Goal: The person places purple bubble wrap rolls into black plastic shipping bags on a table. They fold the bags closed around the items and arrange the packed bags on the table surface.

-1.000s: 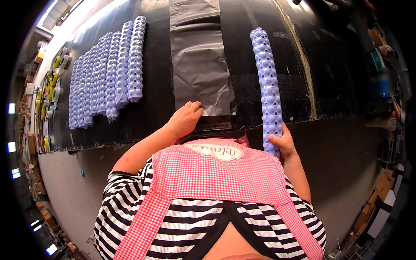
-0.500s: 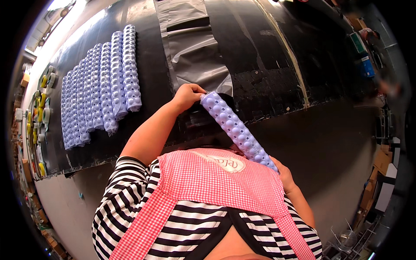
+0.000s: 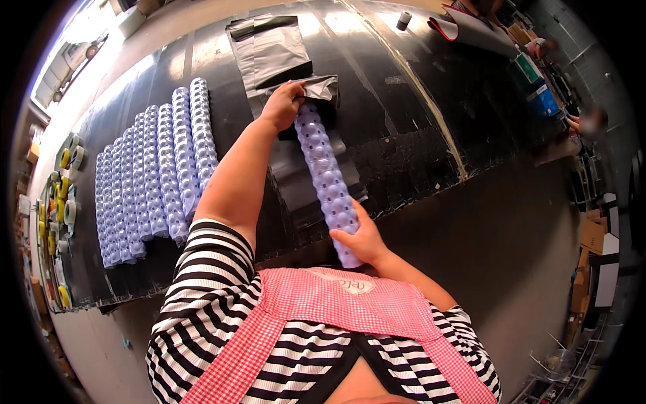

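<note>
A lavender rolled bubble mat (image 3: 323, 168) lies slantwise in front of me, over the table's near edge. My right hand (image 3: 363, 236) wraps round it close to its near end, thumb on top. At its far end my left hand (image 3: 282, 104) pinches the bunched edge of a grey plastic bag (image 3: 323, 87); the roll's tip goes in under that folded edge and is hidden there. More grey plastic (image 3: 296, 182) lies flat beneath the roll, and another grey bag (image 3: 269, 50) stretches away beyond my left hand.
Several more lavender rolls (image 3: 148, 168) lie side by side on the black table (image 3: 397, 128) at left. Tape rolls (image 3: 66, 182) line its left end. A small dark cylinder (image 3: 404, 20) and a white sheet with red edging (image 3: 471, 30) are at the far side. People work at far right.
The roll has swung from slanting across my apron to pointing away over the table. Both hands moved forward, and the bag's near edge is now bunched back at the roll's far end.
</note>
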Demonstrator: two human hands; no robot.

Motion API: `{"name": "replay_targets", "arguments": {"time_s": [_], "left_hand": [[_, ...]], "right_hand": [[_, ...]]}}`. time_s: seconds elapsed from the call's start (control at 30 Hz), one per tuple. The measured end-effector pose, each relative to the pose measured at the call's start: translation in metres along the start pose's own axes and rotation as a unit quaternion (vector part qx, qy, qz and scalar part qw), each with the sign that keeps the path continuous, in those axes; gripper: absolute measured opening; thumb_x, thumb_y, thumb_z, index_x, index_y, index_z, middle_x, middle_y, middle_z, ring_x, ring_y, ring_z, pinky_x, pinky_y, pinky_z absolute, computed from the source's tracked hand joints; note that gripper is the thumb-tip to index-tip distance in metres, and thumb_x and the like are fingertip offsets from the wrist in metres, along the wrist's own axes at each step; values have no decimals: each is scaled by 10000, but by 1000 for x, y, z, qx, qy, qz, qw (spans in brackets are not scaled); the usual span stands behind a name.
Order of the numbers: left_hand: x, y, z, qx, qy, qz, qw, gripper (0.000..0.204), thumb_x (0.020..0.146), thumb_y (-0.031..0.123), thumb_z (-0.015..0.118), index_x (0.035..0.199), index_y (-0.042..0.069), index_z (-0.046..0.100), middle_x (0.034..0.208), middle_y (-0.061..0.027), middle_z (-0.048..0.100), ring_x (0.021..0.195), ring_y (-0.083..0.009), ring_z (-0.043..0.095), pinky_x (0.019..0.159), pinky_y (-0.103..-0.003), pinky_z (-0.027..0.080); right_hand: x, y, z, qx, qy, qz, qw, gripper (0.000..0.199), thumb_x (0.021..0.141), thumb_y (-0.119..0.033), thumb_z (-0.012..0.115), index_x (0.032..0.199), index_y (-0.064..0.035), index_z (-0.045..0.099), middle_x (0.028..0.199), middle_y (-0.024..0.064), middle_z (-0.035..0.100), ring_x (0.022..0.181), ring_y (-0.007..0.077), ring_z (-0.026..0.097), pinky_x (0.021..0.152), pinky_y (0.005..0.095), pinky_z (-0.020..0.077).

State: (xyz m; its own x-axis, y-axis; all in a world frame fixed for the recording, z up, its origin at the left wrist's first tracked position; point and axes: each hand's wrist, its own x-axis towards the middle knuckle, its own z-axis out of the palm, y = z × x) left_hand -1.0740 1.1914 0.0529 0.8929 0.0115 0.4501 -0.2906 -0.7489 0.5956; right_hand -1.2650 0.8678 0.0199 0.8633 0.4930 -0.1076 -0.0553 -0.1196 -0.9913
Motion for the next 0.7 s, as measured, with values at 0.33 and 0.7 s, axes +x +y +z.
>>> {"name": "replay_targets", "arguments": {"time_s": [0.33, 0.7], "left_hand": [[-46, -16, 40, 91, 184, -13, 979, 300, 802, 26, 652, 1089, 99, 601, 1280, -130, 583, 1028, -341, 628, 889, -410, 512], [-66, 36, 39, 40, 84, -60, 994, 103, 793, 12, 576, 853, 41, 498, 882, -173, 562, 846, -431, 561, 716, -481, 462]], "right_hand": [[209, 8, -7, -354, 159, -120, 914, 528, 770, -365, 724, 1075, 53, 618, 1091, 226, 657, 1026, 358, 642, 886, 424, 513], [233, -13, -26, -2, -23, 43, 999, 280, 952, -103, 538, 1208, 7, 558, 1104, 112, 658, 954, 236, 648, 853, 375, 519]]}}
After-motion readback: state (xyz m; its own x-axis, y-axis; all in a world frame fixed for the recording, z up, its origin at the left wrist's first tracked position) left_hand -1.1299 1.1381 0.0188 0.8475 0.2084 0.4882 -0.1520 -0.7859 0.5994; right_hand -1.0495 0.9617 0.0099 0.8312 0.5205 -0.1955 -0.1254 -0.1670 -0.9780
